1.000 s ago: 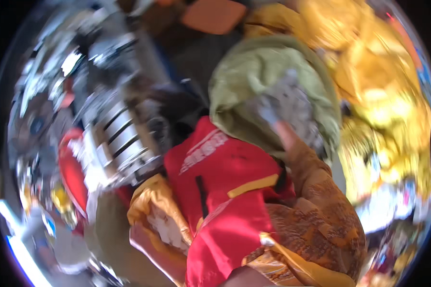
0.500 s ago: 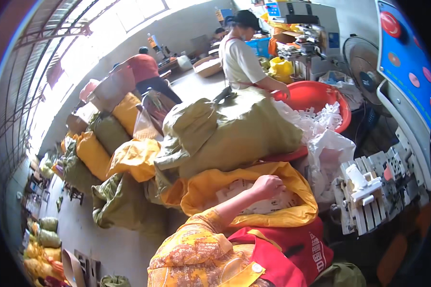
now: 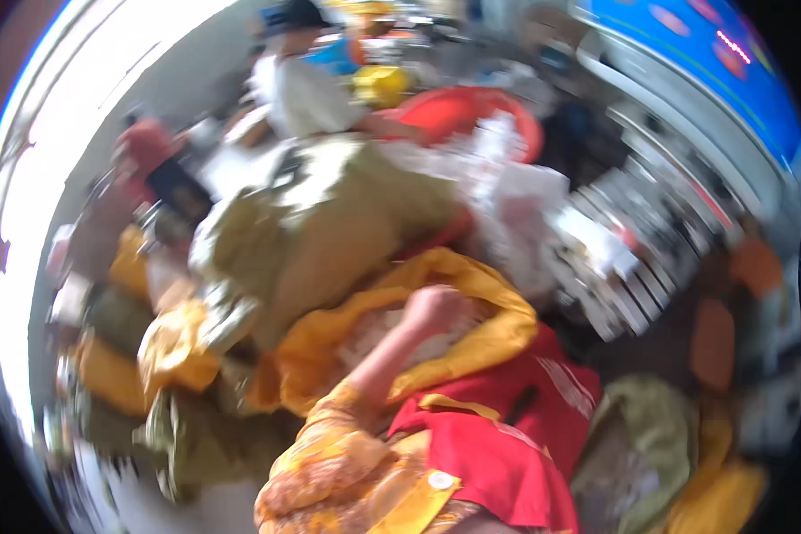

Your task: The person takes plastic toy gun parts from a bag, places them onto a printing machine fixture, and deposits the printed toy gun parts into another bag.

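Observation:
My left hand [image 3: 436,310] hangs over the open mouth of a yellow woven sack [image 3: 494,285], its fingers curled closed. Whatever they may hold is hidden and smeared by motion. Pale small pieces [image 3: 374,334] lie inside the sack, below the hand and wrist. The left arm wears an orange patterned sleeve [image 3: 316,449], beside a red apron [image 3: 498,445] on my lap. My right hand is out of the picture.
A bulging olive sack [image 3: 329,231] lies beyond the yellow one. Farther right are a red basin [image 3: 445,111] of white pieces, a clear plastic bag [image 3: 521,200] and a metal machine fixture [image 3: 614,249]. A co-worker in white [image 3: 307,98] stands behind. An olive sack [image 3: 641,436] is at lower right.
The view has swung to the right, so the scene shifts left and blurs. An open olive sack at lower right shows more fully. My left hand stays closed over the yellow sack.

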The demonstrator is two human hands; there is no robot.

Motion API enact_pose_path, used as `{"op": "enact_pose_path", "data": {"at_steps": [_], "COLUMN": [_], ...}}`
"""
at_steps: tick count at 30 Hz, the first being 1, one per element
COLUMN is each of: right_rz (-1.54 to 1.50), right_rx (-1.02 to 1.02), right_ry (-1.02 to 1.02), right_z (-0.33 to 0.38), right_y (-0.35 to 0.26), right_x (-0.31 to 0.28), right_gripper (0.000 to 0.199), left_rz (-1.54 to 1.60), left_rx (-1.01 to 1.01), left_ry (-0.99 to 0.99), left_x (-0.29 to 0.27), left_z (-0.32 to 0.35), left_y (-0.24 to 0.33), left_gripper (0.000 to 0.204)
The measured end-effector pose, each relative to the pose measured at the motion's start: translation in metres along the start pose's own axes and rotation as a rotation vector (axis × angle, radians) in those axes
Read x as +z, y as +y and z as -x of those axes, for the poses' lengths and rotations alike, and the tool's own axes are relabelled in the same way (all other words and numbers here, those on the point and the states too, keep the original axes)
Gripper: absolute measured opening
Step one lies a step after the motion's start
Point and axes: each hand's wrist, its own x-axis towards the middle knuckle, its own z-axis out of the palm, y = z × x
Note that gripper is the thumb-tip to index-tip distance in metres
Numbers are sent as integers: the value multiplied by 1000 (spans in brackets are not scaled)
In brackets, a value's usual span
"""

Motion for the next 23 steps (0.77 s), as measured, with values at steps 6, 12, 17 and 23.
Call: {"op": "enact_pose_path", "data": {"at_steps": [6,12,17,23], "right_rz": [-379,-555,-725,-629], "right_rx": [72,-51,-372,-739], "right_ry": [179,200,-2,-94], "right_z": [57,87,94,90], "right_y": [-26,-90,-206,-334], "right_x": [-49,-51,-15,32], "right_gripper": [36,38,44,58], "left_rz": [261,303,386,470], "left_rx": [67,143,242,364], "left_ry": [-27,-21,203,496], "left_x": [3,14,17,6], "left_z": [-24,-54,-92,-166], "left_y": [22,45,59,115], "left_gripper": [18,16,12,24]}}
